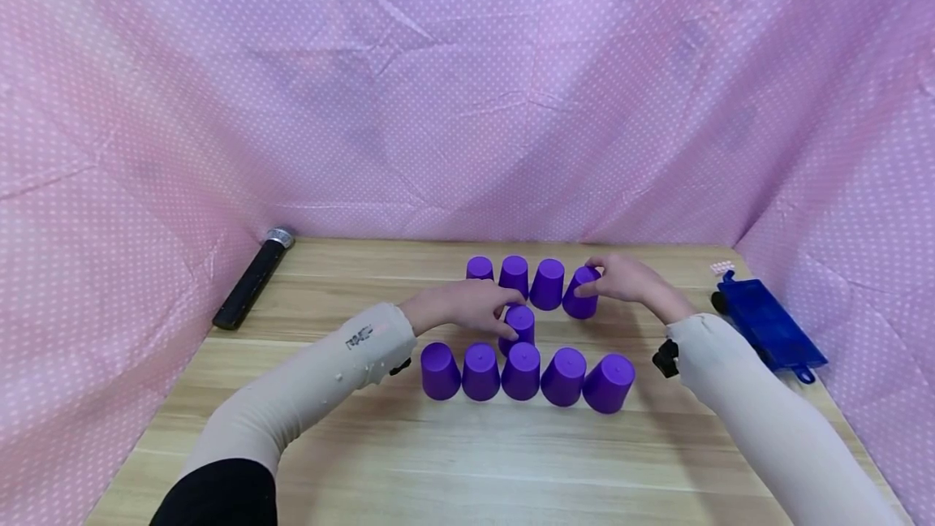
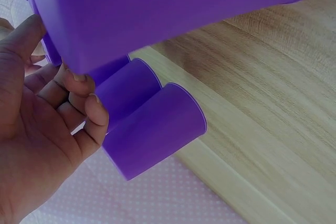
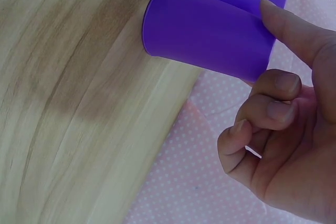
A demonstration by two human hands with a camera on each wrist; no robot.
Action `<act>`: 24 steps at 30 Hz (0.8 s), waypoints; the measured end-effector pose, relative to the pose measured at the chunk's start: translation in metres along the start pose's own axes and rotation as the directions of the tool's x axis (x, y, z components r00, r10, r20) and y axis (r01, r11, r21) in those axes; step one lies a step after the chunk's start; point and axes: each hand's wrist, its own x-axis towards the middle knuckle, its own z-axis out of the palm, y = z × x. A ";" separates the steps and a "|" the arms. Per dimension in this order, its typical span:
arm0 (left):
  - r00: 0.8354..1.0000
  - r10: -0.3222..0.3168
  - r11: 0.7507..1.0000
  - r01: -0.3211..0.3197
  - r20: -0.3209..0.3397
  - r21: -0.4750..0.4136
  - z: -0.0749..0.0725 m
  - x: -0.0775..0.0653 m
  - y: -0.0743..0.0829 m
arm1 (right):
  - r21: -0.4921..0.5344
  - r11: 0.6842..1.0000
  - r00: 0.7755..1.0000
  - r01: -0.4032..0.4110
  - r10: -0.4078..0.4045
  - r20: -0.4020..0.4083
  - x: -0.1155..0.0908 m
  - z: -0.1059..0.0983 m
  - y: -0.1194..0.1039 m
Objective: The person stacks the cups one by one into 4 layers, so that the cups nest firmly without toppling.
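Note:
Purple cups stand upside down on the table in two rows, several in each. My left hand (image 1: pixel 478 304) holds a single cup (image 1: pixel 521 325) between the rows, thumb on its near side and a finger across its top. In the left wrist view, the left hand (image 2: pixel 47 108) has curled fingers beside a large purple surface, with back-row cups (image 2: pixel 157 129) beyond. At the right end of the back row, my right hand (image 1: pixel 621 277) pinches the last cup (image 1: pixel 579 299) near its base. The right wrist view shows the thumb (image 3: pixel 294 30) on that cup, other fingers curled below.
The front row of cups (image 1: pixel 521 373) runs close below both forearms. A black microphone (image 1: pixel 256 278) lies at the back left. On the right are a blue plastic toy-like item (image 1: pixel 770 323) and a small pink-and-white piece (image 1: pixel 721 267). Pink dotted cloth (image 1: pixel 467 104) encloses the table (image 1: pixel 467 461).

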 end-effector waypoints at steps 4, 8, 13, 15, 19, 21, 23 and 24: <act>1.000 0.004 1.000 -0.004 0.001 0.003 0.000 0.000 0.001 | 0.008 1.000 1.000 -0.015 0.015 -0.001 0.001 0.000 0.002; 1.000 0.006 1.000 -0.006 0.007 -0.002 0.000 0.000 0.001 | 0.014 1.000 1.000 -0.017 0.017 0.002 0.001 0.000 0.003; 1.000 0.010 1.000 -0.010 0.015 -0.008 0.000 0.001 0.001 | 0.019 1.000 1.000 -0.003 0.002 0.009 0.002 0.000 0.003; 1.000 0.011 1.000 -0.011 0.017 -0.006 0.001 0.002 0.000 | 0.020 1.000 1.000 -0.001 0.001 0.010 0.002 0.000 0.004; 1.000 0.007 1.000 -0.007 0.015 -0.002 0.002 0.002 0.000 | 0.029 1.000 1.000 -0.004 0.003 0.011 0.002 0.000 0.005; 1.000 0.007 1.000 -0.007 0.012 0.001 0.002 0.002 0.000 | 0.034 0.999 1.000 -0.001 0.001 0.011 0.002 0.000 0.004; 1.000 0.008 1.000 -0.008 0.013 -0.001 0.002 0.002 0.000 | 0.040 0.999 1.000 0.002 -0.002 0.011 0.002 0.000 0.004; 1.000 0.007 1.000 -0.007 0.015 -0.004 0.002 0.002 0.000 | 0.043 0.999 1.000 0.003 -0.003 0.011 0.002 0.000 0.005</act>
